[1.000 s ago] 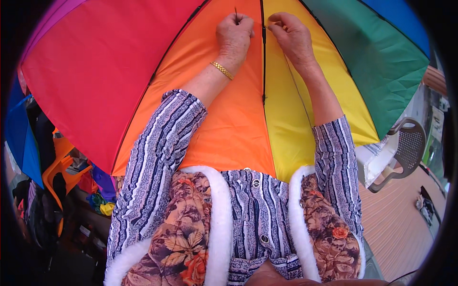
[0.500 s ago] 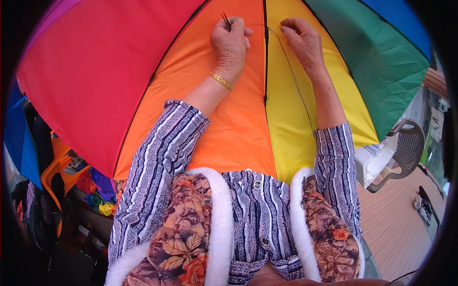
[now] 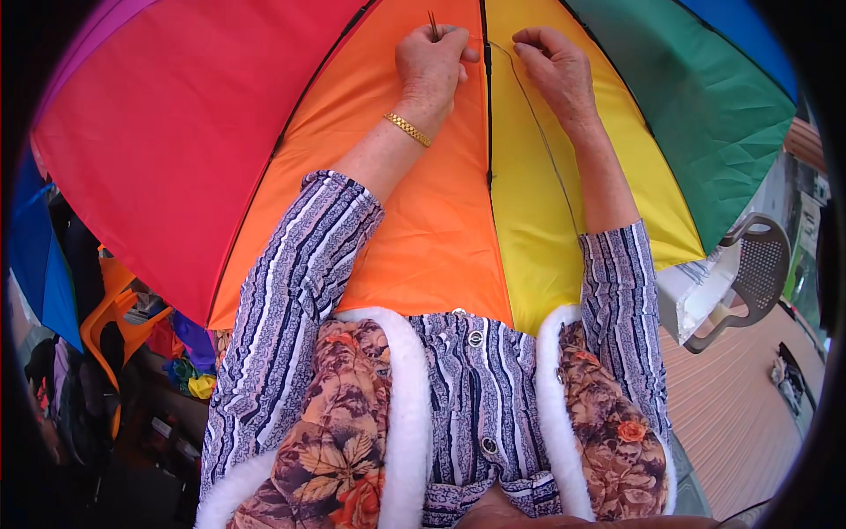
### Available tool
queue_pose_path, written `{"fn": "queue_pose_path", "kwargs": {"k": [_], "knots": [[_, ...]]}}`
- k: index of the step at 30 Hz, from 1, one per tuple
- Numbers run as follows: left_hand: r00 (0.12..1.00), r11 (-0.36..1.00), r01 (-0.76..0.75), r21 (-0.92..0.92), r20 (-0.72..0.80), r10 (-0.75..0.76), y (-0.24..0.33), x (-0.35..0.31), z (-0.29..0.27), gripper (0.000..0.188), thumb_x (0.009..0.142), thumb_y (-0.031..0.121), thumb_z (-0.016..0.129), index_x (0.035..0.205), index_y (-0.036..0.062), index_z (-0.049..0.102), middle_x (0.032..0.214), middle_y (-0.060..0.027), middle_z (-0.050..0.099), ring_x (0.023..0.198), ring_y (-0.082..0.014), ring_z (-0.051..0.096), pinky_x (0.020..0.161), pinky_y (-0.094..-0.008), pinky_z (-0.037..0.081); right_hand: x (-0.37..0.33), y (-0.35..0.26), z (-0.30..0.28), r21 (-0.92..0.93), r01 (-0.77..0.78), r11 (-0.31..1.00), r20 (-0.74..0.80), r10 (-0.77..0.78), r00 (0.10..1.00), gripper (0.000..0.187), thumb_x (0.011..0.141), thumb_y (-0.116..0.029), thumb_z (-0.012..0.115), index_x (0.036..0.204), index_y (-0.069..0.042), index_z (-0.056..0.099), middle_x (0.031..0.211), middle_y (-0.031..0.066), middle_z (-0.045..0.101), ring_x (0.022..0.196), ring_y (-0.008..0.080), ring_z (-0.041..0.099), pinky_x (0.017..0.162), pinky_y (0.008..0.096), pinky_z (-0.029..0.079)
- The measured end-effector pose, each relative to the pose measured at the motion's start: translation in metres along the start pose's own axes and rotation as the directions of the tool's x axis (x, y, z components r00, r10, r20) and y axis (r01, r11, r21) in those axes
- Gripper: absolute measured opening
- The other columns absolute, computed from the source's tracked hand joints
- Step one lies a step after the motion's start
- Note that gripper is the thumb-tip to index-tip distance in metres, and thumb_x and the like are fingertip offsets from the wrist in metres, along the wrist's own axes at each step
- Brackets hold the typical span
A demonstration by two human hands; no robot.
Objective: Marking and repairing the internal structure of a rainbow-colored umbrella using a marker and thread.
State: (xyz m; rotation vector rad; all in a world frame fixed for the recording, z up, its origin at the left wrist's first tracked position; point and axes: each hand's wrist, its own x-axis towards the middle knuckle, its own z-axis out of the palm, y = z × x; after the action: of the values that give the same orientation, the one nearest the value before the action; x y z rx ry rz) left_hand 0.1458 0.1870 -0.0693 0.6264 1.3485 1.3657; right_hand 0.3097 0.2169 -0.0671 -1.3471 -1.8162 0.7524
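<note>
In the head view, the open umbrella (image 3: 414,238) spreads before the torso with a dark rib (image 3: 489,106) between the hands, probably so both reach it easily. The left hand (image 3: 430,66) has its fingers curled around a slim dark tool (image 3: 433,25), perhaps tucked there to free the thumb. The right hand (image 3: 559,75) has its fingers bent nearly together, their hold impossible to tell, beside a slack grey thread (image 3: 544,132).

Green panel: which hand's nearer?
Right. The right hand is over the adjoining yellow panel, just left of the green panel; the left hand is farther left, over the orange panel.
</note>
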Motion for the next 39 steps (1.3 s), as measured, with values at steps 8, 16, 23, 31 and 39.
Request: {"fn": "queue_pose_path", "kwargs": {"k": [8,16,23,31,39], "knots": [[0.994,0.972,-0.108,0.211,0.006,0.109,0.001,0.005,0.001,0.008,0.081,0.011,0.06,0.078,0.0036,0.059,0.064,-0.0054,0.062,0.039,-0.0056,0.043,0.037,-0.0219,0.034,0.001,-0.006,0.005,-0.042,0.06,0.997,-0.005,-0.06,0.998,0.017,0.084,-0.014,0.063,0.096,-0.003,0.066,0.075,0.001,0.062,0.066,0.0086,0.056,0.061,0.0231,0.046],[0.991,0.99,-0.134,-0.048,0.004,0.134,-0.001,0.004,-0.011,0.009,0.079,0.01,0.059,0.072,0.0065,0.055,0.058,-0.0012,0.055,0.039,-0.0057,0.042,0.037,-0.0211,0.033,-0.003,-0.017,-0.003,0.146,-0.108,0.983,0.035,0.104,0.994,0.015,0.083,-0.014,0.062,0.092,-0.002,0.066,0.071,0.0012,0.062,0.062,0.0083,0.056,0.057,0.0239,0.046],[0.986,0.976,-0.128,-0.177,0.084,0.144,0.003,0.002,-0.021,0.01,0.082,0.011,0.061,0.073,0.0074,0.056,0.058,-0.0003,0.055,0.04,-0.0057,0.043,0.037,-0.0202,0.034,-0.003,-0.016,-0.002,0.28,-0.205,0.938,0.075,0.192,0.979,0.014,0.084,-0.014,0.062,0.093,-0.003,0.066,0.07,-0.0023,0.059,0.057,0.0042,0.051,0.05,0.0197,0.042],[0.979,0.976,-0.164,-0.142,0.102,0.179,0.001,0.004,-0.022,0.008,0.082,0.01,0.062,0.077,0.0064,0.058,0.059,0.0002,0.055,0.041,-0.0052,0.044,0.038,-0.0188,0.034,-0.002,-0.013,0.004,0.307,-0.185,0.934,0.07,0.172,0.983,0.014,0.085,-0.012,0.062,0.094,-0.002,0.066,0.069,-0.0022,0.059,0.056,0.0042,0.051,0.049,0.0195,0.042],[0.964,0.97,-0.243,0.025,0.117,0.238,-0.002,0.018,-0.01,0.01,0.079,0.009,0.061,0.074,0.0025,0.057,0.055,-0.0006,0.057,0.043,-0.005,0.046,0.041,-0.0218,0.038,0.008,-0.015,0.026,0.152,0.147,0.977,-0.022,-0.146,0.989,0.015,0.085,-0.01,0.064,0.098,-0.005,0.066,0.077,-0.0042,0.059,0.063,0.0035,0.052,0.054,0.0191,0.042]]}}
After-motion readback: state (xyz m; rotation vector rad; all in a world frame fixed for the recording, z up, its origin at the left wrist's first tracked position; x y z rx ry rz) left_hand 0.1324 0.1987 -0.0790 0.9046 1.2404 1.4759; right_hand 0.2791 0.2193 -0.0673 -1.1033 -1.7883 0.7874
